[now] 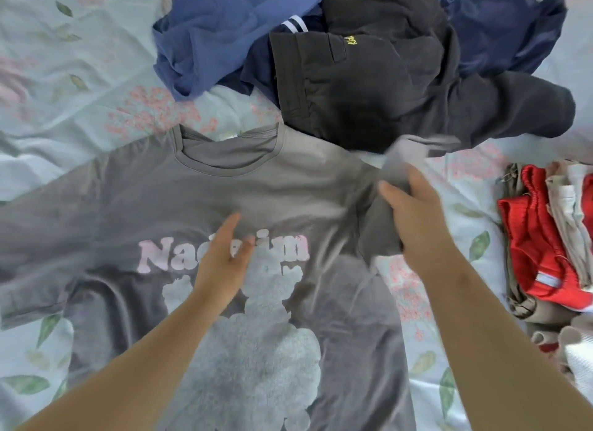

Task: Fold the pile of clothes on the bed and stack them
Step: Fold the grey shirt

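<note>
Now a grey T-shirt (288, 186) lies spread face up on the bed (64, 77), under both hands. The left hand (224, 260) rests on its printed chest, fingers straight and relaxed, holding nothing. The right hand (414, 218) grips the bunched sleeve (378, 231). Beyond the hands sits the unfolded pile (369, 87) — blue, navy, dark grey — and right of the right hand, a folded stack (545, 238).

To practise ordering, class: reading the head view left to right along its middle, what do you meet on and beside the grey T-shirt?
Left hand → right hand, gripping a sleeve of the grey T-shirt → red garment.
</note>
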Demonstrator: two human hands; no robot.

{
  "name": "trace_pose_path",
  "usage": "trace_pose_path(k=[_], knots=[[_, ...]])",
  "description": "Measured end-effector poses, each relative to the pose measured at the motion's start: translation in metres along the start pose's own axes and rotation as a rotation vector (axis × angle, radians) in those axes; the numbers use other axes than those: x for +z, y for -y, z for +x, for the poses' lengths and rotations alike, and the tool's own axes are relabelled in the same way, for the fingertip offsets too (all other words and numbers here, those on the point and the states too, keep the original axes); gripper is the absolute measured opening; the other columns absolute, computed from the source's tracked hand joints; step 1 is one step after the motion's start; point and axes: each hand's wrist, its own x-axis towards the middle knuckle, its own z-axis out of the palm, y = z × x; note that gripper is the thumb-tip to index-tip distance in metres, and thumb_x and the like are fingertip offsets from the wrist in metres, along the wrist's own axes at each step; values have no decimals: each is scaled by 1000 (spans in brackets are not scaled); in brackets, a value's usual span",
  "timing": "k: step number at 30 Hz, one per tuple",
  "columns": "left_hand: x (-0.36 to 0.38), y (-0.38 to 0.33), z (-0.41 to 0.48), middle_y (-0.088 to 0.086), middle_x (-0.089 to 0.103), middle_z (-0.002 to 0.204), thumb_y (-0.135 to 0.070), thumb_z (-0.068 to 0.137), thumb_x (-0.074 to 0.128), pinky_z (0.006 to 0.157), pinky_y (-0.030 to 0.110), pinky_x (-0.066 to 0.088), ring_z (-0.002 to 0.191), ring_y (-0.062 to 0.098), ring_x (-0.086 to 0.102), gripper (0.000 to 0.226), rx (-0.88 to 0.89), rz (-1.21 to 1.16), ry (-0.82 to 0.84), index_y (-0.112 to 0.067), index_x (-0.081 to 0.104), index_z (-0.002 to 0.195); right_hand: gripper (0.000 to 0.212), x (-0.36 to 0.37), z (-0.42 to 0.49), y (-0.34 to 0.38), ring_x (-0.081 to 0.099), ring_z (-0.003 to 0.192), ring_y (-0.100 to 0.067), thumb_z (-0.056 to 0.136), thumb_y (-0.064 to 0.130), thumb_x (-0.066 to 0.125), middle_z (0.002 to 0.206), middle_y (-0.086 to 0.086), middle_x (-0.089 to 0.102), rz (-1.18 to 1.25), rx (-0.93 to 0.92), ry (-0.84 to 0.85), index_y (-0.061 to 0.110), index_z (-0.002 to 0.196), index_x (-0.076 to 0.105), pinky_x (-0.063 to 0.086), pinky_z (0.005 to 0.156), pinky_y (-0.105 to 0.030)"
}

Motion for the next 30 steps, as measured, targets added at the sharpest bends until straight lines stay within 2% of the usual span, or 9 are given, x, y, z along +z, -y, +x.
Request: trace_pose_path(k=[3,6,10,13,17,21,25,28,30], knots=[[-22,-7,5,-1,52,128,-34,101,34,81,26,49,104,17,57,29,-335,-668,-68,-27,46,126,44,57,-23,8,55,91,-4,96,21,51,118,10,55,-258,-57,429,26,139,42,45,74,-15],[-35,2,12,2,59,118,-54,98,28,84,34,46,103,21,61,48,-542,-875,10,-22,47,128,46,92,-34,-19,57,82,-8,94,44,50,118,7,56,-474,179,691,30,137,42,48,68,-17],[-33,5,25,2,61,107,-40,97,46,84,34,49,96,19,62,23,-538,-686,61,-19,53,103,34,78,-28,-56,53,106,-20,93,34,48,110,4,54,-659,89,182,23,125,50,43,85,-34],[-20,-1,38,4,55,98,-23,90,60,62,29,44,78,20,56,36,-419,-499,-12,-20,44,123,47,55,-26,-73,43,117,-28,88,29,55,129,-6,43,-710,109,-33,21,132,40,40,97,-45],[-5,-25,46,7,47,122,-23,89,56,86,36,40,111,27,46,52,27,307,-200,-23,38,138,40,41,-14,-89,47,112,-28,81,35,66,109,1,52,-676,211,54,22,113,45,41,94,-44],[21,-73,75,-1,42,136,-16,96,43,86,31,40,120,20,45,38,422,365,-40,-22,48,133,33,27,-10,-95,53,86,-19,78,24,72,82,8,50,-526,187,149,18,97,46,41,65,-25],[56,-113,108,1,43,140,-31,99,42,94,33,41,121,19,47,42,446,418,204,-18,41,139,42,15,-30,-109,46,83,-13,70,23,76,91,14,38,-527,-54,110,22,93,42,38,63,-21],[69,-123,117,5,49,133,-35,95,49,91,35,44,115,22,51,49,385,436,241,-15,38,139,39,11,-44,-133,50,86,-18,64,29,78,93,13,43,-790,-359,212,26,87,47,44,73,-29],[71,-123,120,6,54,122,-32,96,49,85,35,45,104,22,53,38,393,527,226,-13,47,129,23,8,-42,-141,51,75,-21,70,28,67,84,7,48,-859,-515,174,27,80,46,46,62,-29]])
